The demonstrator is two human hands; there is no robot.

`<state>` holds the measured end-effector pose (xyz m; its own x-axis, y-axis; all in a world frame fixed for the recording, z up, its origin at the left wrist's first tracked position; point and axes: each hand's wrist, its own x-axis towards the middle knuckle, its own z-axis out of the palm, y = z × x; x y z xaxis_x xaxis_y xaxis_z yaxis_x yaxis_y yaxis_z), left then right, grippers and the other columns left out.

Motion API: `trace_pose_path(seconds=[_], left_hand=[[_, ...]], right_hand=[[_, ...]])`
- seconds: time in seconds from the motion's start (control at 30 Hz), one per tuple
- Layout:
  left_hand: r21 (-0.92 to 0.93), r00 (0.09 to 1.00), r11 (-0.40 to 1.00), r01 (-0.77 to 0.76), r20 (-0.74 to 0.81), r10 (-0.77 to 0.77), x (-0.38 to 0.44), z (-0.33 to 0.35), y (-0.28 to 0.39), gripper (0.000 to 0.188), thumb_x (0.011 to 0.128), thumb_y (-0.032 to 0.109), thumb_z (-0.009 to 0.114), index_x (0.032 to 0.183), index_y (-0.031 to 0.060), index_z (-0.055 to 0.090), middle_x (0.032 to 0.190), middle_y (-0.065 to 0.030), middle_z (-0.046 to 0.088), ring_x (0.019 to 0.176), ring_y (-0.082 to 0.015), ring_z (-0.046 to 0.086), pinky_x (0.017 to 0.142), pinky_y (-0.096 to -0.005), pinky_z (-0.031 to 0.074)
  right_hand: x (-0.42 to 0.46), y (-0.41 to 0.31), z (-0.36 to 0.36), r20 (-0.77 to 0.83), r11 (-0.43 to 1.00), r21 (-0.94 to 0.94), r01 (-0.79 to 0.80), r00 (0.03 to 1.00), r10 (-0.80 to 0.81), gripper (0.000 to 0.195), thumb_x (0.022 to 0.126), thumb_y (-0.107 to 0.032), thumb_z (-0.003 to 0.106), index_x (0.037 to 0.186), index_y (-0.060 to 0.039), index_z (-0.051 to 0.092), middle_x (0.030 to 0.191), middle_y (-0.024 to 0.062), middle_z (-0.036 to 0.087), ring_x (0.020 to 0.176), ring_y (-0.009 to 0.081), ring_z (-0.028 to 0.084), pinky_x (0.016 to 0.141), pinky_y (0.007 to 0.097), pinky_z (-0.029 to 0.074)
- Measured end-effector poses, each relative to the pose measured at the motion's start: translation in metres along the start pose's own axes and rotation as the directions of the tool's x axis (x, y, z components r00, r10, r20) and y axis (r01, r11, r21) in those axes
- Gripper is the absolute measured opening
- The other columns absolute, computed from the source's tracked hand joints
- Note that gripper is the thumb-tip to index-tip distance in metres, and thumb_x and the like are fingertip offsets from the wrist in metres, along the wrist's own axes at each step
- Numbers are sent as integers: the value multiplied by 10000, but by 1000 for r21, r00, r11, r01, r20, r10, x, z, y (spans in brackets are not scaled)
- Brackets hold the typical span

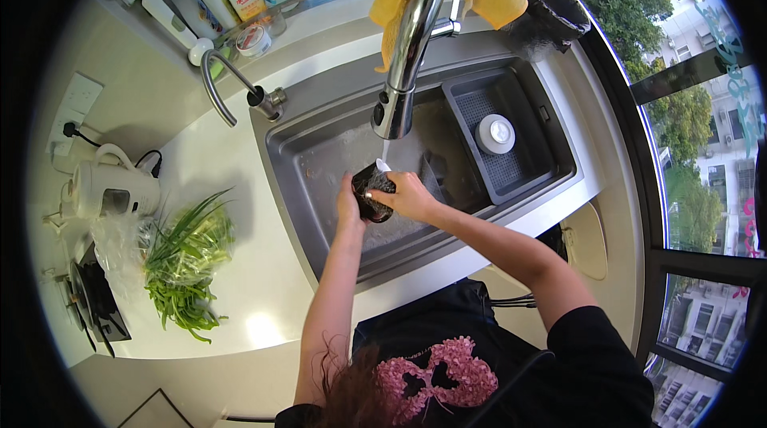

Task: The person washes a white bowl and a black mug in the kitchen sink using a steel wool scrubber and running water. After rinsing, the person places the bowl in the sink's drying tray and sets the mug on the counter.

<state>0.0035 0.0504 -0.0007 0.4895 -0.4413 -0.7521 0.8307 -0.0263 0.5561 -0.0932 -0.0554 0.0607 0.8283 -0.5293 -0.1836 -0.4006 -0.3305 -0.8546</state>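
Observation:
Over the left part of the grey sink (pixel 311 188), my left hand (pixel 349 203) grips a dark cup-like vessel (pixel 364 179) from its left side. My right hand (pixel 407 194) presses a grey mesh-like scrubber (pixel 382 183) at the vessel's opening; its fingertips are partly inside. A small white piece, perhaps a spoon's end, shows at the vessel's upper edge. Water runs down onto it from the chrome pull-out faucet (pixel 398 110) just above. A dark cloth-like thing lies in the sink behind my right hand.
A grey drain basket (pixel 467 146) with an upturned white bowl (pixel 495 134) sits in the sink's right part. A yellow cloth (pixel 503 2) drapes the faucet. A thin second tap (pixel 219 92) stands at left. Leafy greens (pixel 186 272) and a white kettle (pixel 114 188) are on the left counter; bottles line the back.

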Motion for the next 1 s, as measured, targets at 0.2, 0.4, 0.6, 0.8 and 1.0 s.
trace_pose_path(seconds=[0.2,0.4,0.6,0.8,1.0], left_hand=[[707,561,267,-655,218,799,-28,8,-17,424,907,274,562,1234,26,454,1177,-202,482,1081,-355,496,972,-410,389],[409,861,800,-440,-62,505,-8,-6,-18,409,935,394,493,1123,34,541,1066,-126,578,1008,-272,557,852,-388,460],[24,970,973,232,73,-233,11,-27,-6,468,896,564,418,982,143,607,876,-87,640,709,-241,628,561,-425,509],[723,685,413,-555,115,719,-18,-5,-7,385,922,307,538,1202,49,477,1105,-181,539,1073,-349,528,909,-424,430],[545,344,-73,-835,622,703,-29,-24,16,436,836,256,590,1210,66,472,1160,-172,508,1102,-365,502,947,-404,423]], right_hand=[[41,33,7,246,420,733,-536,784,570,407,797,-250,703,893,141,648,797,137,680,646,219,664,553,328,499],[35,15,24,-59,845,265,-464,867,495,495,736,-377,708,832,107,660,741,234,664,710,311,685,633,379,519],[-6,1,21,138,975,-210,74,989,-45,440,765,-391,699,865,33,636,796,257,647,757,421,633,705,458,508],[27,37,26,92,635,631,-447,855,510,418,816,-302,690,927,100,657,799,142,684,681,235,681,596,357,532],[46,49,25,418,352,694,-628,750,513,285,909,-238,558,1065,-21,660,958,115,680,809,194,677,685,338,553]])
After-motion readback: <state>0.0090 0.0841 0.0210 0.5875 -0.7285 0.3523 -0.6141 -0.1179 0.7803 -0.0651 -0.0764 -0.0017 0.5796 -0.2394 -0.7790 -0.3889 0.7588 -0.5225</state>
